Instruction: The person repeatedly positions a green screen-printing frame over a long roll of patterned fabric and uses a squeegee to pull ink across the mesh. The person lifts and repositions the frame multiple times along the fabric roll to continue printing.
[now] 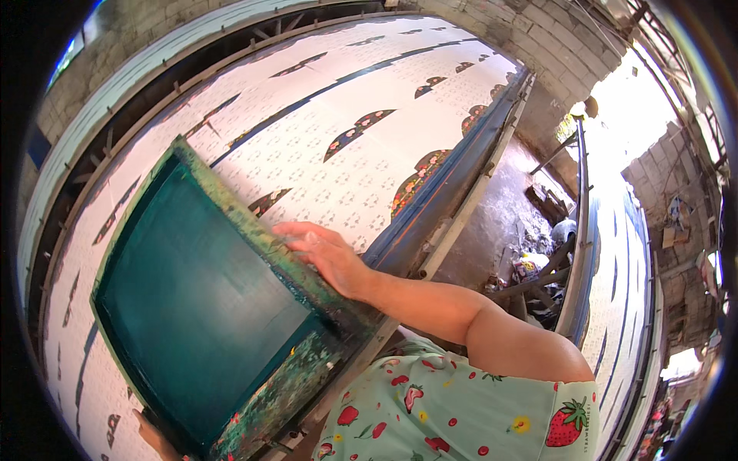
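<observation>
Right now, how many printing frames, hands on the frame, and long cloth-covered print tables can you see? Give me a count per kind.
Green printing screen frame: 1
Hands on the frame: 2, the right hand flat on its far edge and the left hand at its near corner, mostly hidden
Long tables with printed white cloth: 2, the near table and the far table
Total: 5

Single head-worn fisheye view, close above the printing table (330, 115), facing down and along it.
</observation>
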### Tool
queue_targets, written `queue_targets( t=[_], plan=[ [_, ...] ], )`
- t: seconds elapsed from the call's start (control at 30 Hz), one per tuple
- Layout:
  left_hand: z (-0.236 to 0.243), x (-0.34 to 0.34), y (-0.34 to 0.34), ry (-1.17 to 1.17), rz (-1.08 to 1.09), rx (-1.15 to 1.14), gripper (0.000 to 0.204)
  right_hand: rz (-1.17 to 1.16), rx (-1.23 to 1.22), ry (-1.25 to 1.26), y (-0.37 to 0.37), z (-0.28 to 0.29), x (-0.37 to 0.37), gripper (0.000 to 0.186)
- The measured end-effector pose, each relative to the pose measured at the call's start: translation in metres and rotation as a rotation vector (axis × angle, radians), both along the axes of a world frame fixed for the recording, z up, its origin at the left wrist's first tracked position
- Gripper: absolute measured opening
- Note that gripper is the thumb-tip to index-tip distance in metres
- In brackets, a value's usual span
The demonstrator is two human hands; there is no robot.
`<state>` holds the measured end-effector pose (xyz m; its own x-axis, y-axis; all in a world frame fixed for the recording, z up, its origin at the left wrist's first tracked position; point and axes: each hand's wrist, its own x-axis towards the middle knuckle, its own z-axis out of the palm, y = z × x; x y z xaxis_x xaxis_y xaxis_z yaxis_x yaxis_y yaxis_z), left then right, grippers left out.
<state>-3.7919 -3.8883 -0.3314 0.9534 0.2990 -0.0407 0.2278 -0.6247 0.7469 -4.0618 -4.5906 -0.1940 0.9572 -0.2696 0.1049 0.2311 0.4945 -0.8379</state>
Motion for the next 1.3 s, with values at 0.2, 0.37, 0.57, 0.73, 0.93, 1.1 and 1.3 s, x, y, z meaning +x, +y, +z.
queue_targets(
  t=[0.2,0.37,0.57,0.73,0.93,1.1,1.3],
  plan=[
    [0.02,0.014,-0.043,0.092,0.089,-0.279,0.09,-0.052,-0.166,0.036,-0.064,0.028,-0.004,0.068],
    [0.087,-0.024,-0.18,0.09,0.117,-0.562,0.083,-0.027,-0.33,0.024,-0.181,0.037,-0.029,0.067],
    [0.144,-0.06,-0.347,0.206,-0.059,-0.689,0.076,-0.04,-0.477,0.061,-0.353,0.043,-0.05,0.069],
    [0.158,-0.108,-0.528,0.201,-0.04,-0.709,0.074,-0.029,-0.483,0.171,-0.503,0.036,-0.079,0.064],
    [0.148,-0.169,-0.717,0.136,0.007,-0.802,0.076,-0.165,-0.517,0.262,-0.664,0.019,-0.122,0.052],
    [0.132,-0.209,-0.806,0.167,-0.007,-0.854,0.074,-0.202,-0.5,0.259,-0.767,-0.001,-0.155,0.056],
    [0.102,-0.24,-0.877,0.076,0.047,-0.857,0.073,-0.225,-0.397,0.24,-0.848,-0.017,-0.181,0.054]
  ],
)
